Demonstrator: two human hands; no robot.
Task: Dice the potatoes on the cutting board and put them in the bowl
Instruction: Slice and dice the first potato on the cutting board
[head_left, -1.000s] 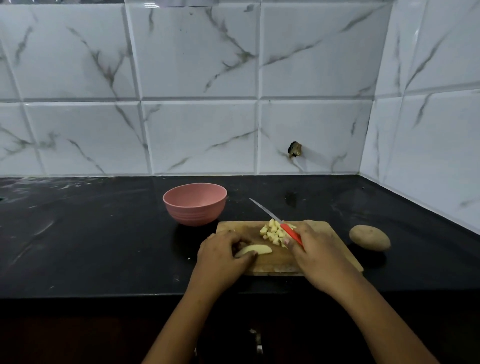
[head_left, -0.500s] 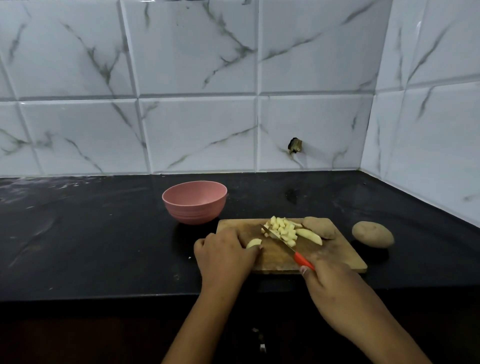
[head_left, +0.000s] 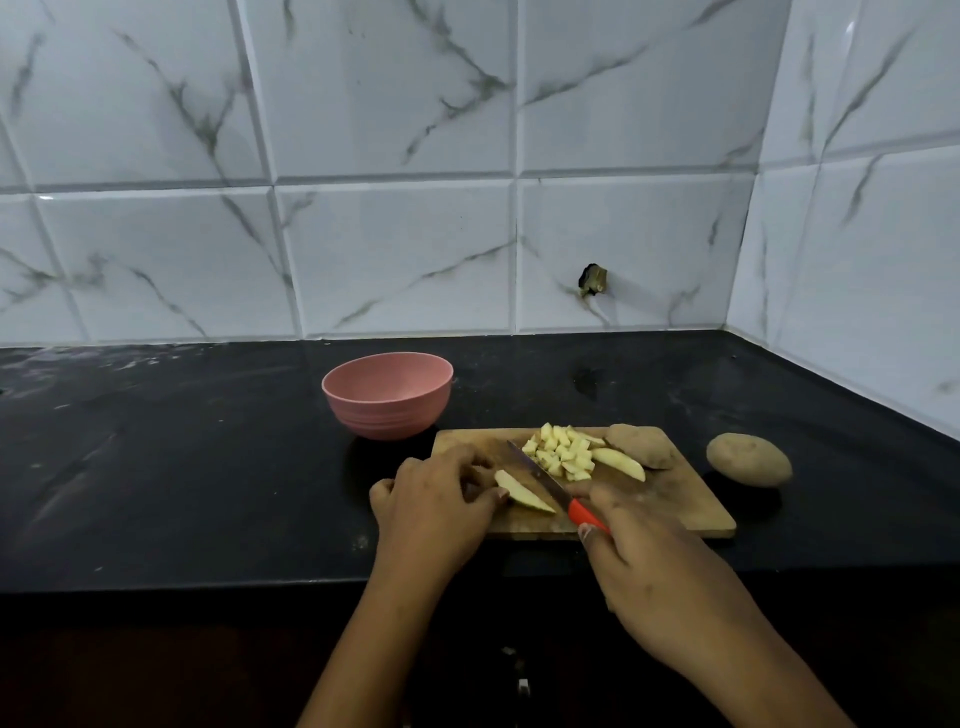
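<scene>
A wooden cutting board (head_left: 691, 506) lies on the black counter. My left hand (head_left: 434, 506) pinches a potato wedge (head_left: 522, 492) at the board's near left. My right hand (head_left: 660, 577) grips a red-handled knife (head_left: 550, 483), its blade lying along the wedge's right side. A pile of diced potato (head_left: 563, 451) sits at the board's far middle, with another wedge (head_left: 618, 463) and an unpeeled potato chunk (head_left: 641, 444) to its right. The pink bowl (head_left: 387, 395) stands behind the board's left corner; I see nothing in it.
A whole potato (head_left: 749, 459) rests on the counter right of the board. Marble-patterned tiled walls close the back and right sides. The counter's front edge (head_left: 260, 584) runs just below the board.
The wedge under my left hand has come further out and now lies along the knife blade. My right hand with the knife shifted slightly left and toward the wedge.
</scene>
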